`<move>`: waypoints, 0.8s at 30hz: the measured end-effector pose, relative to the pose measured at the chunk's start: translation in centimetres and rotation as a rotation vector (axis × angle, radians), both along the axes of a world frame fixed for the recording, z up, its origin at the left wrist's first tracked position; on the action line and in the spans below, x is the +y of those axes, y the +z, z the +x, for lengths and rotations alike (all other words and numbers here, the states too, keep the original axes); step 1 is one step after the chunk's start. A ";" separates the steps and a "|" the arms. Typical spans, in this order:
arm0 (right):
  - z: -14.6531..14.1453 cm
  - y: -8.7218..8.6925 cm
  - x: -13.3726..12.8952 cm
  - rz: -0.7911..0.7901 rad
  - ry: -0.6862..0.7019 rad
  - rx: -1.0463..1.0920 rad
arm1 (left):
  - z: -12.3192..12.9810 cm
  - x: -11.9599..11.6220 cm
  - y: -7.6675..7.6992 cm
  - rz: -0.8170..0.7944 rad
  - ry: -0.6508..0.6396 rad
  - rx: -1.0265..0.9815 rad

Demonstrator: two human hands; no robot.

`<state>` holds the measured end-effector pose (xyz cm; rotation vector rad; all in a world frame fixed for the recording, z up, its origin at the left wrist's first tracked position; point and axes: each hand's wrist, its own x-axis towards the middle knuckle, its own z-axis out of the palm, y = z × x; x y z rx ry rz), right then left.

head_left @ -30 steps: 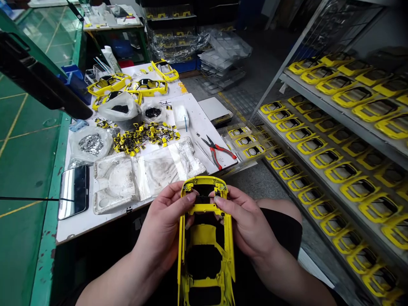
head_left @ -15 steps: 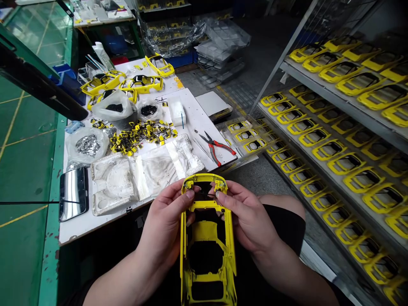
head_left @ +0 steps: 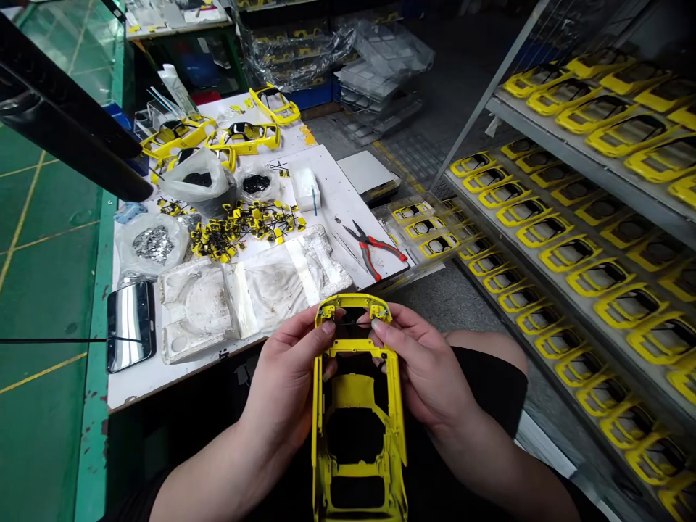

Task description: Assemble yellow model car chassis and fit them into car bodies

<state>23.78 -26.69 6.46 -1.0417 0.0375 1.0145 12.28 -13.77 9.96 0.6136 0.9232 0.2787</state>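
A yellow toy car body (head_left: 353, 346), its hollow underside facing me, is held over my lap at the table's near edge. My left hand (head_left: 288, 370) grips its left side close to the far end, thumb on the inside. On the opposite side my right hand (head_left: 429, 370) grips it the same way, with the thumb near the far right corner. Small yellow pieces sit in both far corners beside my thumbs. A thin dark part spans the opening between my fingertips; its shape is hard to make out. Fingers behind the body are partly hidden.
On the white table (head_left: 179, 380) lie a worn white foam block (head_left: 272, 290), red-handled pliers (head_left: 375, 250), a phone (head_left: 130, 326), bags of small parts and a pile of yellow-black pieces (head_left: 233, 228). Racks of yellow car bodies (head_left: 592, 275) stand at right.
The view has shifted slightly, so the table and racks sit a little differently in frame. Both hands keep their grip on the car body, with only tiny thumb movement.
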 end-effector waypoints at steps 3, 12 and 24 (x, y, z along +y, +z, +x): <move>-0.1 -0.1 0.0 0.015 -0.014 -0.006 | 0.0 0.0 0.0 0.011 -0.008 0.009; 0.0 -0.1 -0.2 0.005 -0.023 0.007 | 0.2 0.1 -0.1 0.010 0.005 -0.043; 0.1 -0.5 -0.1 -0.016 -0.042 -0.021 | 0.4 0.0 -0.3 -0.020 0.010 -0.053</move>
